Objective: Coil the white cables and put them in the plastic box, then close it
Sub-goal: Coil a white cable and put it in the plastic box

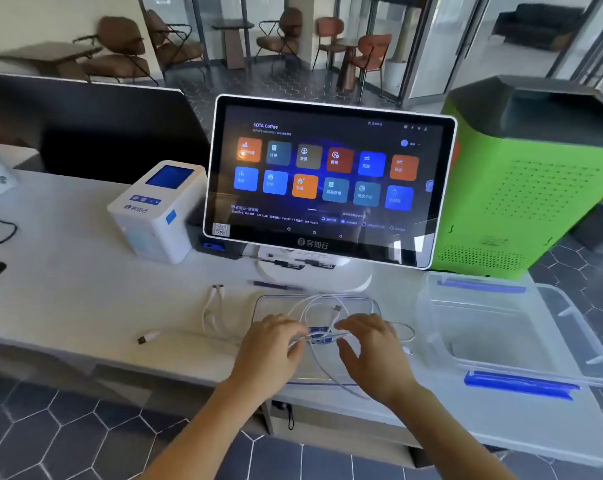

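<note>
Pinching the white cable [322, 308] between them, the left hand [270, 344] and right hand [369, 344] sit just left of the open plastic box [570, 317], the right hand nearer.

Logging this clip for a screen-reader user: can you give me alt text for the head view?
A person's left hand and right hand loop a thin white cable above a clear plastic lid on a white counter. An open clear plastic box with blue clips sits right; a second white cable lies left.

Box [507, 327] right of lid [272, 304] (cable [322, 306] upon it), screen [327, 181] behind.
</note>
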